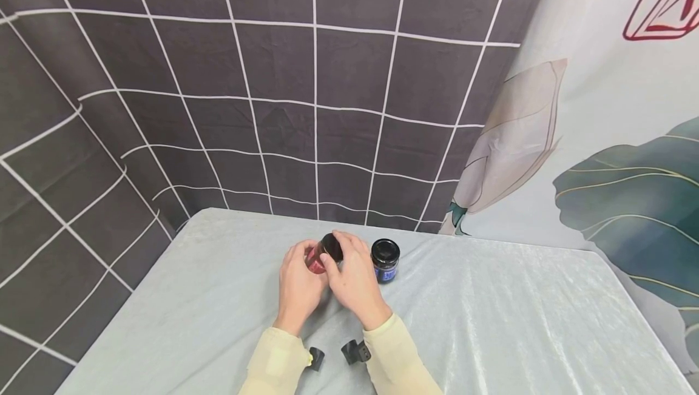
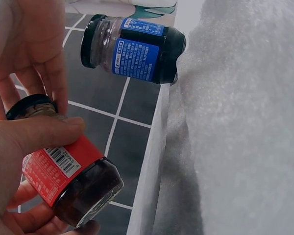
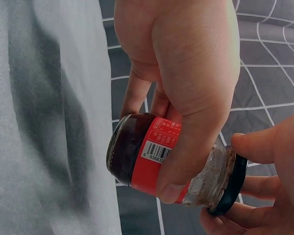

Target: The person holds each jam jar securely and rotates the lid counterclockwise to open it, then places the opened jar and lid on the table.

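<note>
A glass jar point(image 1: 315, 261) with a red label, dark contents and a black lid point(image 1: 330, 248) is held tilted above the table. My left hand point(image 1: 303, 284) grips its body, the thumb lying across the label near the barcode in the left wrist view. At the lid is my right hand point(image 1: 354, 278), whose thumb and fingers pinch the rim point(image 3: 230, 186) in the right wrist view. The lid sits on the jar's mouth. A second jar point(image 1: 385, 259), with a blue label and black lid, stands upright on the table just right of my right hand.
Pale, slightly wrinkled cloth covers the table point(image 1: 508, 316). Behind it hangs a dark cloth with a white grid point(image 1: 349, 67); a leaf-patterned curtain point(image 1: 617, 140) hangs at the right. Small black devices point(image 1: 352, 352) are strapped at both wrists.
</note>
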### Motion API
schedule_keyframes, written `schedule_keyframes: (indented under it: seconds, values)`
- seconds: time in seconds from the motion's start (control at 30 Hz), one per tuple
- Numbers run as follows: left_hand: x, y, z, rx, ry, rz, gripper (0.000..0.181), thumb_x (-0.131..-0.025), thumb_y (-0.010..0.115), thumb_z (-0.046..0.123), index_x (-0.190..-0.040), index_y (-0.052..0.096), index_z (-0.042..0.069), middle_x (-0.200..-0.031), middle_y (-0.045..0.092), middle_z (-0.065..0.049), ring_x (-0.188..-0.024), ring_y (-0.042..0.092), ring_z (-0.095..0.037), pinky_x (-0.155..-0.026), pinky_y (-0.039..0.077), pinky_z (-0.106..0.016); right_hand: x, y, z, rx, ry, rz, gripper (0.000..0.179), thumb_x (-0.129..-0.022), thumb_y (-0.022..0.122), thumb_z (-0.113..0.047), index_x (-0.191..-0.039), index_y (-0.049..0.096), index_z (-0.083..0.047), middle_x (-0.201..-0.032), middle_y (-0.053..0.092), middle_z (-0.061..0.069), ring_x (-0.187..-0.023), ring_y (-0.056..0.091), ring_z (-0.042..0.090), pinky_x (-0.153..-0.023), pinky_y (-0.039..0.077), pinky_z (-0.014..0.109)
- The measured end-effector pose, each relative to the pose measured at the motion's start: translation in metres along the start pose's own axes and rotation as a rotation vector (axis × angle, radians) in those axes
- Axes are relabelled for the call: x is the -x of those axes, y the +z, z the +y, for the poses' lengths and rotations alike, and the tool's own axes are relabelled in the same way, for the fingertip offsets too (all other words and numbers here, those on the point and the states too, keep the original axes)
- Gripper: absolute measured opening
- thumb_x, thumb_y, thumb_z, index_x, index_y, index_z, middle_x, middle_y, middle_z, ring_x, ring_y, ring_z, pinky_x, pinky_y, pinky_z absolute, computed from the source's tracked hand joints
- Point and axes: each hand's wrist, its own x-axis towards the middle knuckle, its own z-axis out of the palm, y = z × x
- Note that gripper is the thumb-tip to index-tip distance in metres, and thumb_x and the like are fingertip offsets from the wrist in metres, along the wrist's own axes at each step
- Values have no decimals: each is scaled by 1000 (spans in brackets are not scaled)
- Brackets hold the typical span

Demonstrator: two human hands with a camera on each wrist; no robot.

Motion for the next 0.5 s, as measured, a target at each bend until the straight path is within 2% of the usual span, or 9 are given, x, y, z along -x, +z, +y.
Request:
schedule_keyframes:
  seconds: [0.5]
  values:
    - [0,0,0,-5,-5,-5,49,-72,85,14,-115,64,3,-112,66,-12,-110,61,-32,-95,50,-49,1,1,0,1,-8,3,43,-90,69,-13,-128,61,6,-125,63,20,-115,57,37,-100,45,48]
